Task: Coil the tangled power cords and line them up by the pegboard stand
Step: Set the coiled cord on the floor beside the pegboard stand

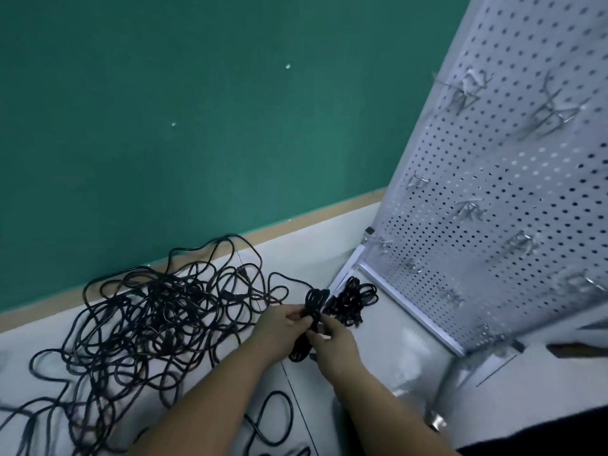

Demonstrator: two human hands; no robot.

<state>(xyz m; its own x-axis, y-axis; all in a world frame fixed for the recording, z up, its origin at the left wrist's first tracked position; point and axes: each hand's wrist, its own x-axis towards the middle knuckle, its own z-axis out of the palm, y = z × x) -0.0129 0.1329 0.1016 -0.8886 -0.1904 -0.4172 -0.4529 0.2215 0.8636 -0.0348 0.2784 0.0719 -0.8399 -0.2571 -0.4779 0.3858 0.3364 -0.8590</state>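
Head view | one finished coil point(357, 299) was laid by the pegboard stand point(493, 209) at right | second coil point(314, 304) was gripped by left hand point(283, 320) and right hand point(332, 337), apparently mid-wrap | large tangle point(158, 317) was left uncoiled at left

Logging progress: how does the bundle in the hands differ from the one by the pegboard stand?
The held bundle is gripped by the left hand and right hand; the floor bundle lies untouched by the pegboard stand. The held bundle is long and narrow; the floor bundle is rounder. Both are black coils.
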